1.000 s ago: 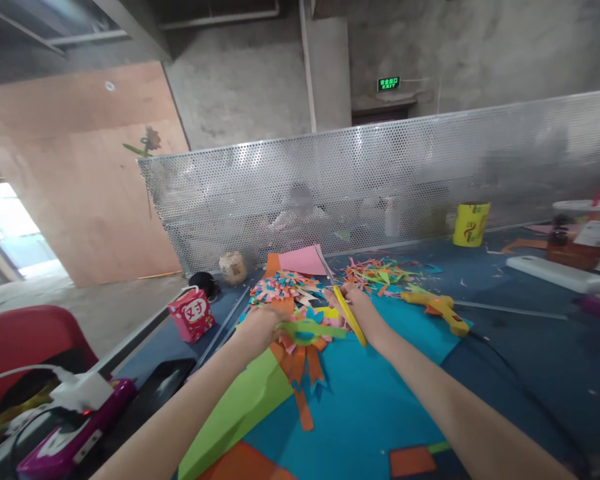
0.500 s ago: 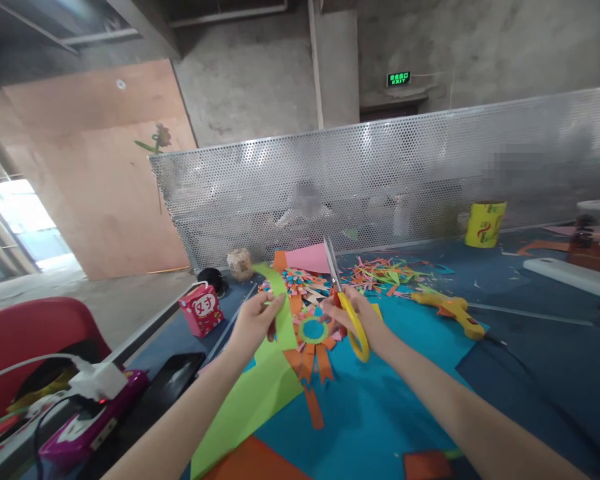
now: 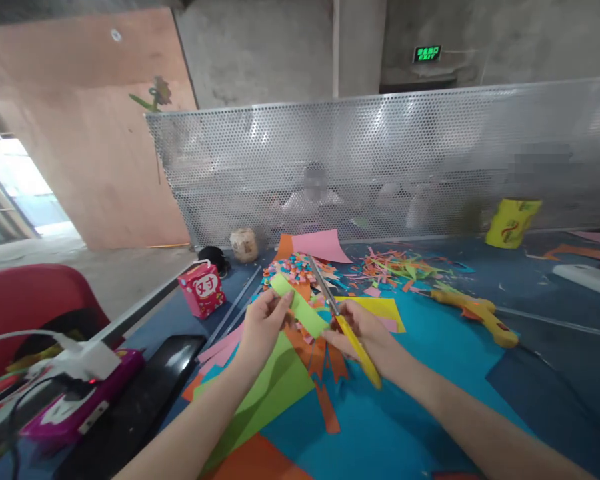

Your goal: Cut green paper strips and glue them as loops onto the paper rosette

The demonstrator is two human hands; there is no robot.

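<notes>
Round swings the green strip (image 3: 303,308): half a second ago it stood nearly upright with a curled far end, and now it lies slantwise in the air between the two hands! Its long axis runs from upper left, the far end, down to lower right, and that near end points straight at the right hand (image 3: 370,333). Left hand (image 3: 263,327) has it pinched, thumb against fingers, near the far half, while the right fingertips come up to the lower end and appear to touch it. And the right hand is busy too, wrapped round the yellow handles of the scissors (image 3: 349,328)! Their blades, tilted further left than in the earlier frame, point away from the person, up and leftward, just to the right of the strip and at a steeper slant; whether the blades are parted, I can't tell. Underneath, strip and hands partly cover a paper rosette, its orange tails (image 3: 325,363) pointing back toward the person over the blue sheet (image 3: 380,420). Left of those tails, a larger green sheet (image 3: 265,403); beyond the right hand, a yellow sheet (image 3: 380,308), and farther right the yellow glue gun (image 3: 473,310), nozzle facing left, near heaped paper scraps (image 3: 400,267).
</notes>
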